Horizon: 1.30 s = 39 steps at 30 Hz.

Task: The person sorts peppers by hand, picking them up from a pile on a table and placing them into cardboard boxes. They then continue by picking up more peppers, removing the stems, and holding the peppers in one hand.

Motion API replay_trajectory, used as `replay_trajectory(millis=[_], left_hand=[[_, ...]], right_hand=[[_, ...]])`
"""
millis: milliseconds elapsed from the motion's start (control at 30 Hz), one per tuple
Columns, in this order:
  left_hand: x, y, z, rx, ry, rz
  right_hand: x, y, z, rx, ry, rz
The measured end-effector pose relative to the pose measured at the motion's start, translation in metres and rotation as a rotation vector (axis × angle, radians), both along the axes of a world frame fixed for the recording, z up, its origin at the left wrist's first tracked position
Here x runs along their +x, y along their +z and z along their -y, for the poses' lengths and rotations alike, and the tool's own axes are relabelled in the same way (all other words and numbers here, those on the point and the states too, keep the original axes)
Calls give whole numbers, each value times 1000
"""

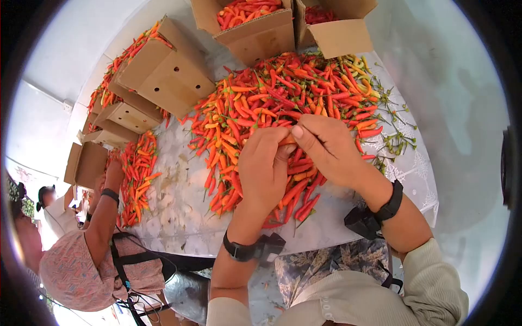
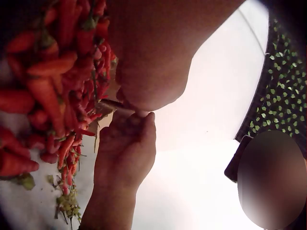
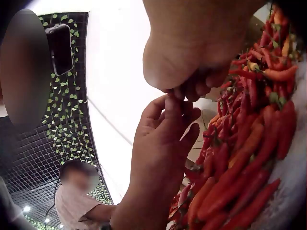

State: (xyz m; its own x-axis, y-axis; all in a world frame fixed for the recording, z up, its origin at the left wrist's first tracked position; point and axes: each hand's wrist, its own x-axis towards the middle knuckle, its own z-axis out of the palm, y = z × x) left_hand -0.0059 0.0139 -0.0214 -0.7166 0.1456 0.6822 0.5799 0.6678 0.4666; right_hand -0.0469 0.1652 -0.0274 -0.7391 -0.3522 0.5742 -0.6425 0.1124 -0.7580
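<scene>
Both hands meet over a heap of red and orange chili peppers [image 1: 244,122]. My left hand [image 1: 263,165] holds one orange chili pepper [image 1: 287,140] by its fingers, mostly covered by them. The thumb and curled fingers of my right hand [image 1: 330,149] pinch at the other end of the same pepper; the stem end is hidden. In the left wrist view, a slim dark part of the pepper [image 2: 116,104] shows between the two hands. The right wrist view shows the left hand [image 3: 160,139] with fingertips against the right hand's curled fingers.
Cardboard boxes of peppers [image 1: 163,68] stand along the left and at the back [image 1: 261,38]. Loose green stems [image 1: 399,138] lie at the table's right side. At the left, another person [image 1: 103,228] reaches into a smaller pepper pile [image 1: 140,174]. A patterned cloth [image 1: 179,217] covers the table.
</scene>
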Motion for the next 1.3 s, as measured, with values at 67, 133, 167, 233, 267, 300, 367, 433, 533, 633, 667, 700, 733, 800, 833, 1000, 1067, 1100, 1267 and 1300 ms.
replay_trajectory(millis=[67,133,167,233,267,300,367,433,533,633,667,700,733,800,833,1000,1067,1100,1267,1300], left_hand=[[1,-1,-1,32,-2,16],[1,-3,-2,76,-8,23],[1,-4,-2,95,-16,30],[1,-4,-1,131,-31,47],[1,-6,-1,160,-45,55],[-1,-8,0,191,-58,64],[-1,-12,1,247,-74,90],[-1,-13,1,299,-82,123],[-2,-15,3,288,-75,120],[1,-12,-1,511,-130,239],[2,-10,-1,549,-105,232],[1,-7,0,587,-80,227],[0,-4,2,625,-55,219],[-1,-2,8,675,80,159],[-2,0,11,698,146,125],[-6,3,22,932,126,183],[-7,1,25,961,120,216],[-10,-2,25,968,119,221],[-9,-3,23,968,97,226],[-8,-1,22,958,104,227]], right_hand=[[3,3,-1,-32,53,124],[5,3,0,-101,119,245],[5,1,1,-155,160,307],[6,0,2,-230,230,412],[6,1,1,-250,258,456],[6,2,1,-269,287,501],[7,5,2,-314,294,624],[6,3,2,-374,330,763],[-2,-8,1,-499,450,940],[-4,-6,0,-591,412,928],[-6,-1,-2,-575,277,874],[-8,3,-5,-555,143,820],[-12,4,-10,-476,25,696],[-23,-2,-14,-400,-226,449],[-27,-6,-14,-358,-346,320],[-12,2,-9,-22,-324,-64],[-2,0,-4,162,-98,-170],[4,-3,0,219,-53,-203],[16,-17,16,366,-3,-242],[15,-17,16,378,-21,-251]])
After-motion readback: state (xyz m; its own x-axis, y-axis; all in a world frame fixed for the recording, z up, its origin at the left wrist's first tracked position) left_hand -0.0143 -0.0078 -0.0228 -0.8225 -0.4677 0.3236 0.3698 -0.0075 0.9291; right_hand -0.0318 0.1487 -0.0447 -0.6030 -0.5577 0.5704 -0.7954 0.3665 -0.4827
